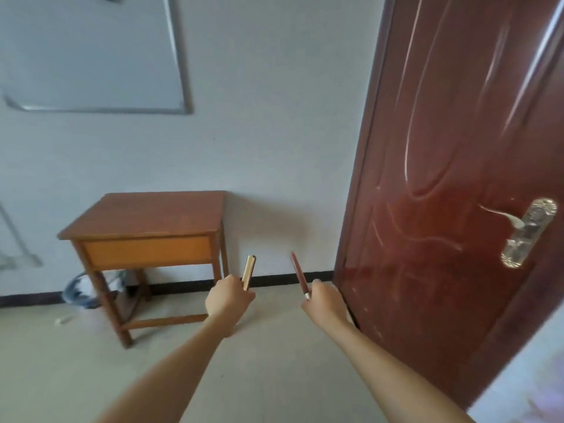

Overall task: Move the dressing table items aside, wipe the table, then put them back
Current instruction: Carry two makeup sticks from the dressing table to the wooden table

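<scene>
Beside table (146, 215): left hand (229, 296) clamps gold stick (249, 270), right hand (325, 302) brown stick (298, 274); fingers mostly hidden.

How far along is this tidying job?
No items show on the wooden table, so clearing looks done; wiping cannot be confirmed. The left hand grips a gold-coloured slim case, the right hand a reddish-brown stick. Setting them back on top remains.

Gold stick (249, 271), brown stick (299, 274): perhaps cosmetics, unclear.
</scene>
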